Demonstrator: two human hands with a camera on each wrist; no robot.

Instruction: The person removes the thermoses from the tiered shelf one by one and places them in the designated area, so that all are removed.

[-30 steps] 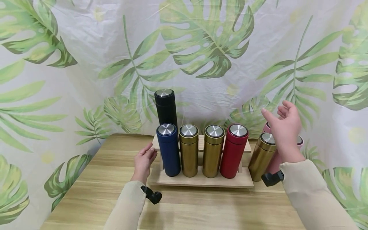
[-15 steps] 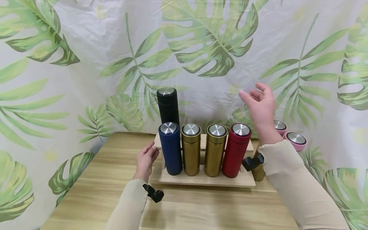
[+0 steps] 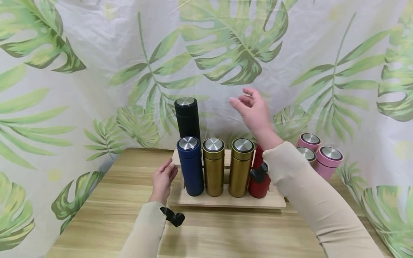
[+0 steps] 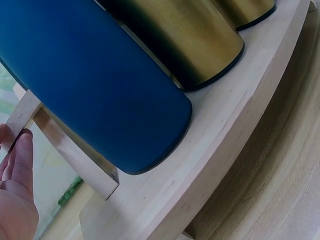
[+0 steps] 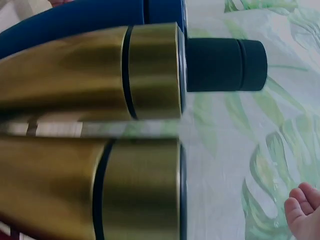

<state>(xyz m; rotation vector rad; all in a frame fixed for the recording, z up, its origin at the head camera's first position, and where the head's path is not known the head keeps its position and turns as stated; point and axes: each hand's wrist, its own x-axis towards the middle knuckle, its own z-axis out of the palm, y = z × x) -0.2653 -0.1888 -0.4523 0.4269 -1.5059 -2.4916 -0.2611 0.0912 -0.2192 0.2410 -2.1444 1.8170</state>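
A two-tier wooden rack [image 3: 232, 202] stands on the table. Its lower tier carries a blue thermos bottle [image 3: 191, 172], two gold thermos bottles [image 3: 214, 175] and a red thermos bottle [image 3: 259, 187], which my right sleeve partly covers. Behind the blue one rises a black thermos bottle [image 3: 188, 122] on the upper tier. My left hand [image 3: 161, 181] holds the left end of the upper tier; in the left wrist view its fingers [image 4: 21, 162] lie at that board's end. Nothing is in my right hand [image 3: 256, 114], raised above and behind the red bottle with fingers loosely bent.
To the right of the rack stand two pink thermos bottles [image 3: 326, 166] and another gold thermos bottle [image 3: 307, 153], partly behind my right sleeve. A leaf-print cloth [image 3: 226, 46] hangs behind the wood-grain table [image 3: 206, 233].
My right hand has moved left from above the pink bottles to above the rack, bringing its sleeve in front of the red bottle. The left hand stays at the rack's end.
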